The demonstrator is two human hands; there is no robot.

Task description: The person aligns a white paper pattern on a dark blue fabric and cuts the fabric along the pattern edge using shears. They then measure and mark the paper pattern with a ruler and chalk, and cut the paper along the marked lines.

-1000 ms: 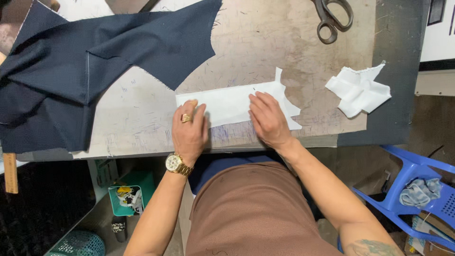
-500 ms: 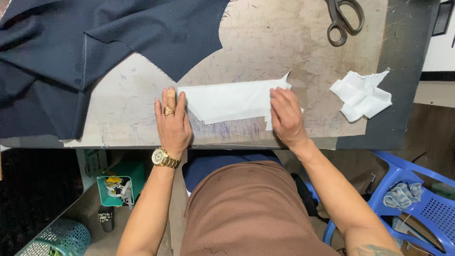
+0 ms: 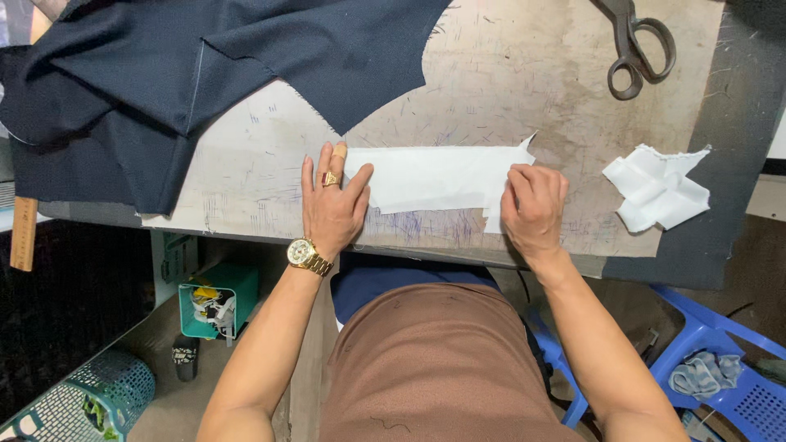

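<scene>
The left hand (image 3: 332, 209) lies flat, fingers spread and pressed down on the left end of the white strip (image 3: 438, 178), gripping nothing; a ring sits on one finger, a bandage on a fingertip, a gold watch (image 3: 307, 255) at the wrist; the right hand (image 3: 534, 206) has its fingers curled down onto the strip's right end, apparently pinching or folding the edge, though the fingertips are hidden under the knuckles and I cannot tell whether they grip it; the strip lies stretched flat between the two hands on the worn board (image 3: 524, 90), near its front edge, with a small pointed tab showing at its upper right corner; judged from this, the strip is already cut out and laid straight, and the smoothing or folding of its right end looks to be in hand, not finished; a crumpled white scrap (image 3: 657, 188) lies well apart to the right; the scissors (image 3: 637, 45) rest untouched at the far right of the board; the navy cloth (image 3: 188, 78) is heaped across the far left, apart from the strip and not being worked.
</scene>
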